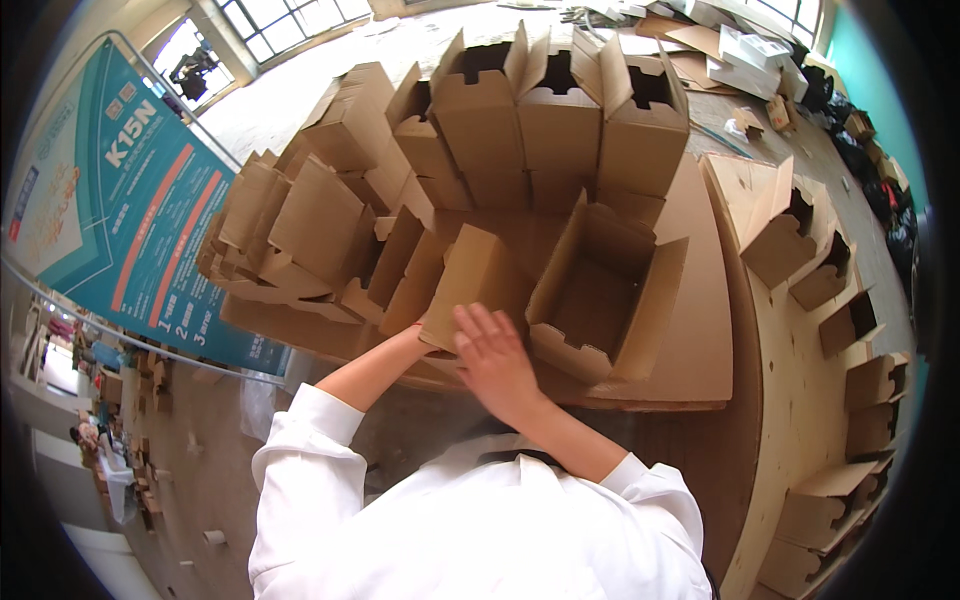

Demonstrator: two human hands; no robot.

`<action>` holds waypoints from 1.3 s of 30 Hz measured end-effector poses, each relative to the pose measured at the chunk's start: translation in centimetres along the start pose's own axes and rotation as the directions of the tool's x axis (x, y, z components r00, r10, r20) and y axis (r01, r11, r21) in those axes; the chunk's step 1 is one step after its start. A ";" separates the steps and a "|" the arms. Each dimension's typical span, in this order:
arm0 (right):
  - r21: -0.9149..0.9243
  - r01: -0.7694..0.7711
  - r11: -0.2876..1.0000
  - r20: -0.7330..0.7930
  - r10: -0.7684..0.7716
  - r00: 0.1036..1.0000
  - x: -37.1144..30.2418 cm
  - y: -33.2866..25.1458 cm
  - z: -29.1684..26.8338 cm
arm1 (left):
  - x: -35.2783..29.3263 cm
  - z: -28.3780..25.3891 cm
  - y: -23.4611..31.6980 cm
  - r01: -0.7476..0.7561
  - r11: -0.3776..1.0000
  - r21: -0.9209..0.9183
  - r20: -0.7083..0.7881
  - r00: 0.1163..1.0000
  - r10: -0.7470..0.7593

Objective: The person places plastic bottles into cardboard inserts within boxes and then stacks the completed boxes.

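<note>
A small brown cardboard box [470,272] stands tilted in front of me at the near side of the cardboard-covered table. My right hand [497,362] lies against its near end, fingers stretched out and flat. Behind the box's left side goes my left hand [416,336]; only the wrist shows, and its fingers are hidden. Just to the right of both hands sits a larger open cardboard box [590,290] with its flaps raised. Partly folded cartons [405,265] touch the left side of the small box's area.
Tall open cartons [560,130] line the table's far side. Flattened cartons [310,220] pile up at left. A wooden board [800,400] at right carries several small open boxes. A teal banner [150,210] stands at far left, and scrap cardboard [700,50] lies at the back.
</note>
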State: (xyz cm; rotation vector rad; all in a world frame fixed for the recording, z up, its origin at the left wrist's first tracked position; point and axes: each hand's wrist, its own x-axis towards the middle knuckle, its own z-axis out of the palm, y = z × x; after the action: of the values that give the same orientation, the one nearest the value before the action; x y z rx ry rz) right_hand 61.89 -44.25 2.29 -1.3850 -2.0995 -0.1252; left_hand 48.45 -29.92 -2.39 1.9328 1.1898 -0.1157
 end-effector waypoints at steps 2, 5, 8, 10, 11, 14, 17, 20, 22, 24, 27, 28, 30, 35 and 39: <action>0.086 -0.092 0.992 0.114 0.082 0.990 -0.2 0.4 -0.5 | 0.0 -0.1 -0.9 0.006 0.960 -0.278 0.055 0.998 0.010; 0.135 -0.015 0.991 0.123 -0.001 0.992 1.5 -0.3 -1.7 | 0.5 -0.2 -2.5 0.059 0.779 -0.625 0.125 0.992 0.025; 0.147 0.182 0.972 0.068 -0.194 0.979 3.5 -0.9 -1.0 | 0.4 0.8 -4.5 0.061 0.581 -0.812 0.107 0.993 0.045; 0.175 0.212 0.961 0.055 -0.225 0.973 3.9 -0.7 -0.3 | 0.2 1.7 -5.2 0.024 0.523 -0.852 0.058 0.997 0.049; 0.159 0.200 0.967 0.049 -0.210 0.977 3.8 -0.6 0.3 | 0.2 1.9 -5.3 0.007 0.550 -0.835 0.030 0.999 0.034; 0.147 0.102 0.984 0.027 -0.107 0.994 1.7 0.0 1.6 | -3.4 -0.4 -0.5 0.053 0.840 -0.540 -0.057 0.993 -0.099; 0.203 -0.046 0.978 0.007 0.046 0.999 -0.7 -0.2 2.1 | -4.5 -1.6 -0.9 0.172 0.735 -0.656 -0.031 0.967 -0.254; 0.230 -0.145 0.962 0.014 0.146 0.989 -1.9 0.3 2.8 | -4.6 -3.7 -2.3 0.319 0.260 -0.912 0.261 0.937 -0.233; 0.315 -0.153 0.937 0.014 0.157 0.987 -1.8 0.8 2.1 | -5.8 -4.2 -2.3 0.210 0.256 -0.943 0.207 0.978 -0.042; 0.263 -0.161 0.951 -0.006 0.168 0.986 -2.2 1.2 3.0 | -7.5 -4.6 0.6 0.182 0.289 -0.940 0.169 0.983 -0.071; 0.247 -0.066 0.967 -0.131 0.101 0.986 -2.4 1.7 0.5 | -10.9 -5.8 4.1 0.148 0.341 -0.928 0.187 0.979 0.082; 0.260 -0.008 0.965 -0.187 0.058 0.981 -2.3 1.4 -1.0 | -12.1 -6.4 4.8 0.138 0.354 -0.925 0.201 0.968 0.149; 0.105 -0.016 0.994 -0.381 0.055 0.923 -2.7 1.5 -4.3 | -12.8 -7.4 5.7 0.099 0.377 -0.921 0.235 0.913 0.335; 0.001 -0.459 0.889 -0.513 0.394 0.763 -6.2 4.4 -9.7 | -10.8 -6.2 14.9 -0.001 0.462 -0.887 0.225 0.872 0.435; 0.199 -0.667 0.718 -0.441 0.674 0.593 -7.7 6.7 -10.2 | -4.8 -2.4 22.5 0.038 0.864 -0.502 0.356 0.919 0.167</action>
State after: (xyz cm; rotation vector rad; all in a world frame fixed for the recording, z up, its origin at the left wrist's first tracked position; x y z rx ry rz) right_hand 74.08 -51.45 4.74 -1.8228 -1.0561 -0.1277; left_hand 62.42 -36.00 15.03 1.4010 0.7841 -0.1320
